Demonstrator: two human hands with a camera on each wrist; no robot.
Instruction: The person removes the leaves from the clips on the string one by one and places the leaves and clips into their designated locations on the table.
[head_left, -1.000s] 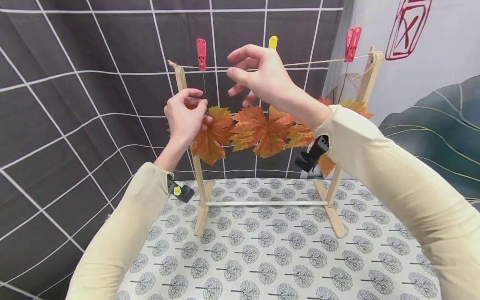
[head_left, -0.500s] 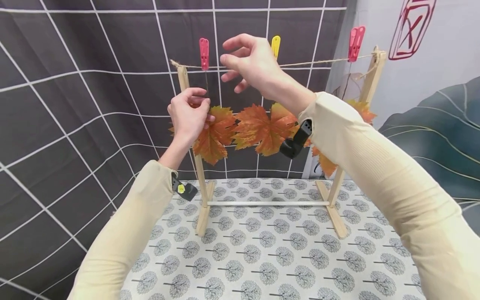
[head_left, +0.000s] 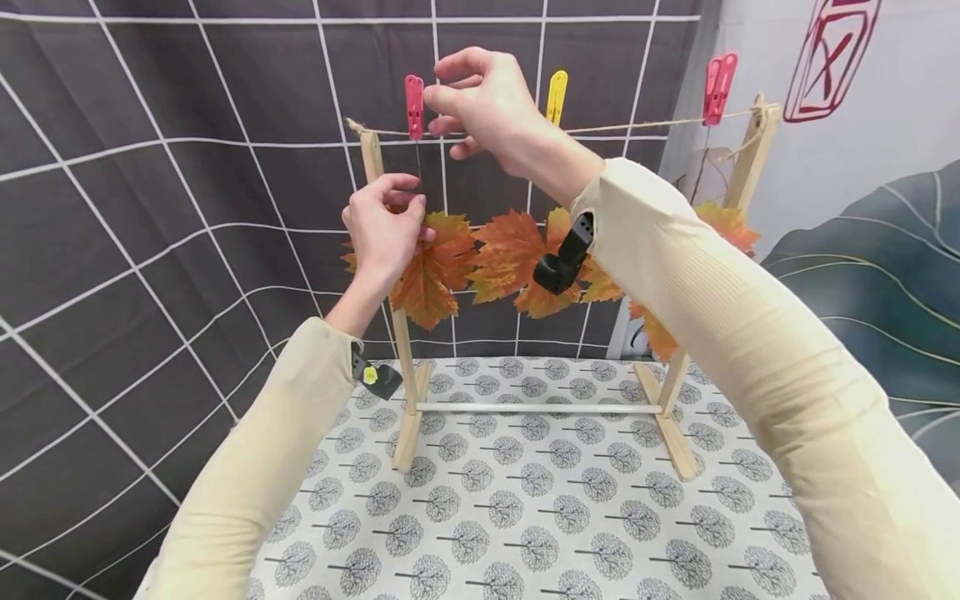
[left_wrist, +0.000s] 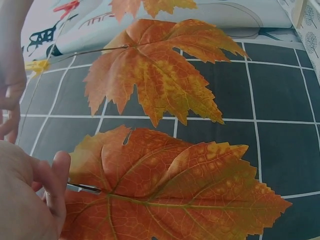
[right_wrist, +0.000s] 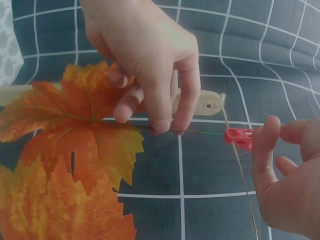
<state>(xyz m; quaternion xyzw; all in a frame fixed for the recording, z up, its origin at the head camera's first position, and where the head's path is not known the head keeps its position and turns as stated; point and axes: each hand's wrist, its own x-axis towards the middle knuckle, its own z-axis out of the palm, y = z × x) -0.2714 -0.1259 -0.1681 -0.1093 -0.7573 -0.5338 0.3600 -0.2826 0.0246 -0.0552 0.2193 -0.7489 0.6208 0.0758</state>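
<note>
An orange artificial maple leaf (head_left: 429, 279) hangs by its thin stem (right_wrist: 202, 132) from a pink clothespin (head_left: 414, 107) on the twine line. My left hand (head_left: 384, 227) pinches that stem between thumb and finger, just above the leaf. Higher up, my right hand (head_left: 483, 104) is beside the same clothespin, fingers spread and bent, the thumb tip right at its side. In the right wrist view the right hand (right_wrist: 292, 175) overlaps the handle end of the clothespin (right_wrist: 239, 138); its fingers are not closed round it.
A wooden stand (head_left: 408, 358) with a white crossbar (head_left: 536, 408) carries the twine (head_left: 630, 127). A yellow clothespin (head_left: 557, 96) and another pink clothespin (head_left: 718, 87) sit farther right, with more maple leaves (head_left: 513, 250) below. The tablecloth (head_left: 540, 508) has a tree print; a dark grid curtain (head_left: 247, 192) hangs behind.
My right hand has moved left and up, from near the yellow clothespin to the left pink one. My left hand keeps its pinch on the stem; the view has shifted slightly.
</note>
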